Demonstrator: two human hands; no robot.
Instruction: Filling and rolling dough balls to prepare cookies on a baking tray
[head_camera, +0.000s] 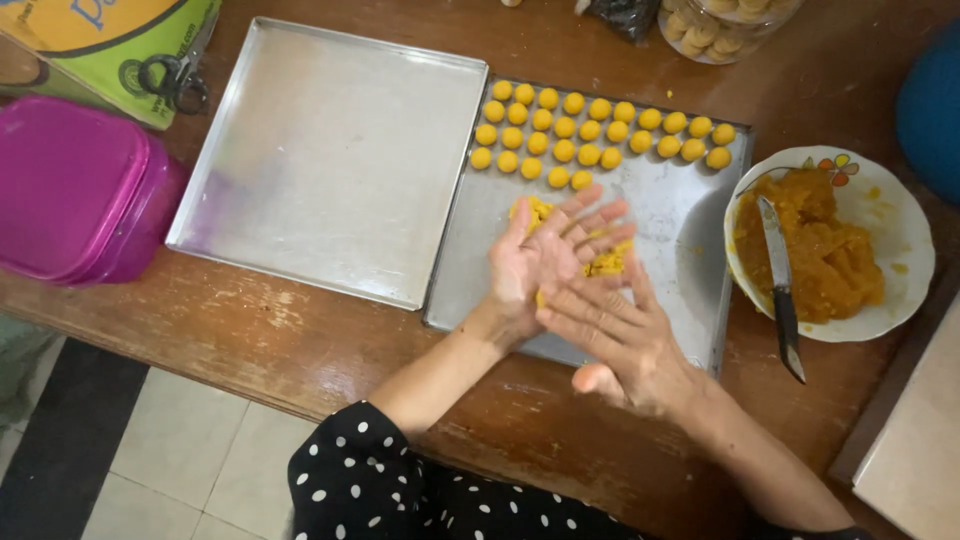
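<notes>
On a wooden table (250, 330), left hand (540, 265) and right hand (615, 335) press flat over the near tray (680, 240), rolling soft, sticky-looking yellow paste (605, 262) between open palms.

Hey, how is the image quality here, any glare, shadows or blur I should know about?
Head view: soft, even light; a dull sheen on the empty baking tray, no harsh glare. Head view: the bowl of orange paste casts a shadow onto the second tray. Head view: left hand and right hand look slightly soft; the yellow balls stay sharp.
</notes>
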